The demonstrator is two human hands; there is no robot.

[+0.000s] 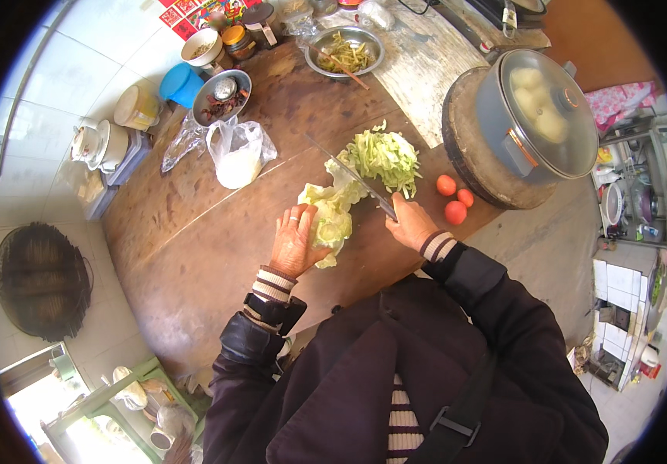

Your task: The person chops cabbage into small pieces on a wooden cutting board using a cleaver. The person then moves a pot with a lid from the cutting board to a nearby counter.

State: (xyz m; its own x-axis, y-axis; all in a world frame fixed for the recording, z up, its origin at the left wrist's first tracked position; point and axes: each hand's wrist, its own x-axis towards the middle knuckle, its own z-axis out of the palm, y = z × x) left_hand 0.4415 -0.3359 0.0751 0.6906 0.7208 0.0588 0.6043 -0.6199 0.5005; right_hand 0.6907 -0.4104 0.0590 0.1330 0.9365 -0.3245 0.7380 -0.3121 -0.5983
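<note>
My left hand (pixel 294 242), with a ring on one finger, rests against a piece of pale green cabbage (pixel 331 223) on the wooden worktop (pixel 217 232). In my right hand (pixel 413 223) is the handle of a long kitchen knife (pixel 350 173). Its blade points up and left across the cabbage's upper leaves. Just beyond the blade lies a heap of shredded cabbage (pixel 384 156). To the right of my right hand are three red tomatoes (pixel 455 212).
A lidded pot (pixel 534 116) with pale round pieces inside stands on a round wooden block (pixel 467 151) at the right. Farther back are a metal bowl of cut strips (pixel 345 53) with chopsticks, a bowl of dried red pieces (pixel 222 98), a plastic bag (pixel 239 155) and several jars.
</note>
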